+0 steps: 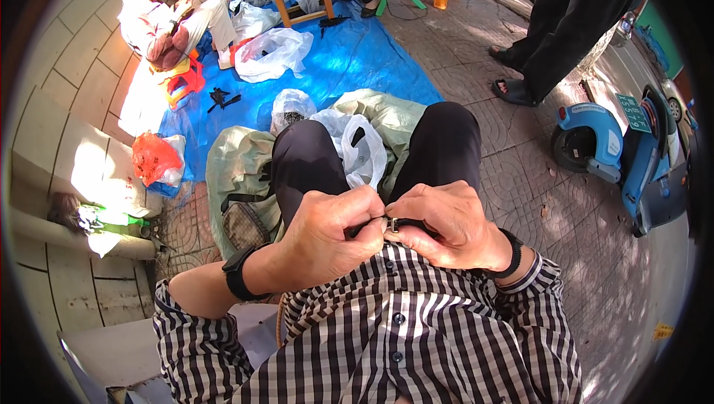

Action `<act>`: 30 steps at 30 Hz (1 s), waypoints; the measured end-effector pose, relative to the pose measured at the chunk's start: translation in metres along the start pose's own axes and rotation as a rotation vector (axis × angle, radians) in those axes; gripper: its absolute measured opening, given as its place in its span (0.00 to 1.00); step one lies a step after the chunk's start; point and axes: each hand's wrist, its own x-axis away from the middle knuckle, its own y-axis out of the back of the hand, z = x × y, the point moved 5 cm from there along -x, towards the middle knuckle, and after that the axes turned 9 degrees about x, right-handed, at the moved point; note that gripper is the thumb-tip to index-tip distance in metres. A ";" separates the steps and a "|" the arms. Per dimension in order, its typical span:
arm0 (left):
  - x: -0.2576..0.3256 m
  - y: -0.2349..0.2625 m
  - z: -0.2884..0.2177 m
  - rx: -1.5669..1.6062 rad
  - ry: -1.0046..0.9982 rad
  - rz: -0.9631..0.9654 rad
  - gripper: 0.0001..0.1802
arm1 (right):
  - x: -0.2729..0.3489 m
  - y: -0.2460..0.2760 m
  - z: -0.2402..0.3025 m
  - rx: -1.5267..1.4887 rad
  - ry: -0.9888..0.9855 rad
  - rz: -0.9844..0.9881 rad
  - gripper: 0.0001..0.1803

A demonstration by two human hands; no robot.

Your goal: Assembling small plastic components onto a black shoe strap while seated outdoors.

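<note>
Close in front of my shirt, both hands meet over a thin black strap with a small metal clasp. My left hand pinches one part of it between thumb and bent fingers. On the clasp side, my right hand is closed on the strap, its thumb beneath. The fingers cover most of the strap, so its full shape is hidden. Between my knees, just beyond the hands, hangs a thin white plastic bag. A smaller clear bag with dark contents lies past my left knee.
A pale green sack spreads under my legs on a blue tarp. Black pieces and a red bag lie to the left. Another person sits far left; someone in dark trousers stands near a blue scooter.
</note>
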 end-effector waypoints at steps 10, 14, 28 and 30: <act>0.000 -0.007 0.006 0.278 0.204 -0.015 0.02 | 0.004 -0.003 -0.024 -0.500 -0.389 0.239 0.05; 0.002 -0.015 0.017 0.362 0.293 -0.019 0.04 | 0.008 -0.002 -0.022 -0.368 -0.408 0.253 0.04; 0.017 -0.035 0.023 0.697 0.594 0.152 0.07 | 0.030 -0.007 -0.020 -0.580 -0.547 0.273 0.06; 0.015 -0.034 0.024 0.656 0.577 0.147 0.06 | 0.033 -0.010 -0.023 -0.595 -0.545 0.257 0.06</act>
